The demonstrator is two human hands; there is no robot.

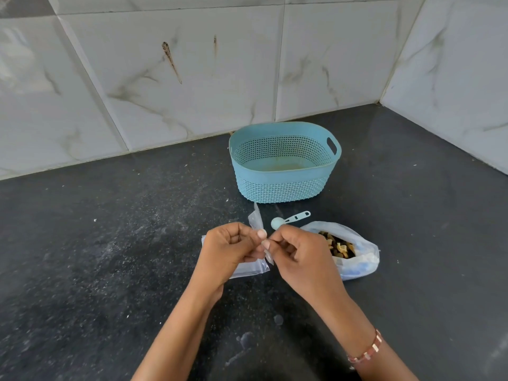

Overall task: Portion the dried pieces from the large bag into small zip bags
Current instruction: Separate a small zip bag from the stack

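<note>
Soft, even daylight fills the scene, bright but not harsh. The pale marble wall tiles [192, 78] look slightly washed out, with a hazy sheen at the far left. The dark countertop [96, 257] carries a broad, dull reflection across its left and middle, which shows up dust and specks. Shadows are faint and diffuse: a weak one lies under the blue basket [283, 163]. Focus is sharp in the centre and softens toward the corners. The wide-angle lens bends the tile joints and stretches the forearms at the bottom edge.
</note>
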